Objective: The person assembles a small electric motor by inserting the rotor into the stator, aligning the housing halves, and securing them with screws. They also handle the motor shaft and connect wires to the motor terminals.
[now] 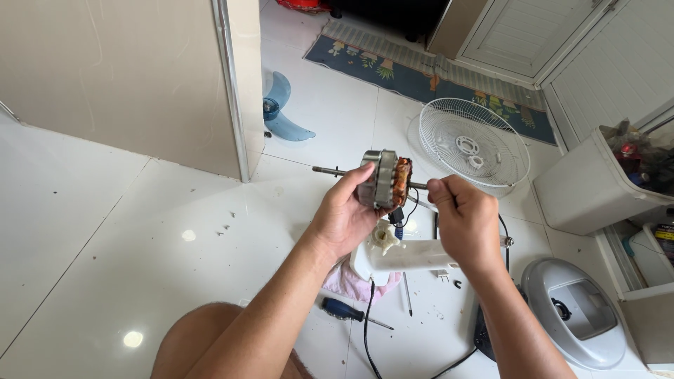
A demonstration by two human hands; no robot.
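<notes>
Blue fan blade point(281, 112) on white floor point(105, 231) beside wall corner, far left. Left hand point(344, 214) wrapped around fan motor point(385, 180), fingers closed on metal core, copper windings showing. Right hand point(463, 221) pinching shaft end, fingers closed. White fan neck point(404, 256) below, pink cloth point(347, 284) and blue-handled screwdriver point(344, 309) on floor. White wire grille point(474, 144) behind, grey housing cover point(576, 309) right.

Over at three o'clock, inside the white bin point(586, 193), a red-topped package point(627, 156), perhaps a bottle; lower at the frame edge, a dark container with yellow label point(665, 235).
</notes>
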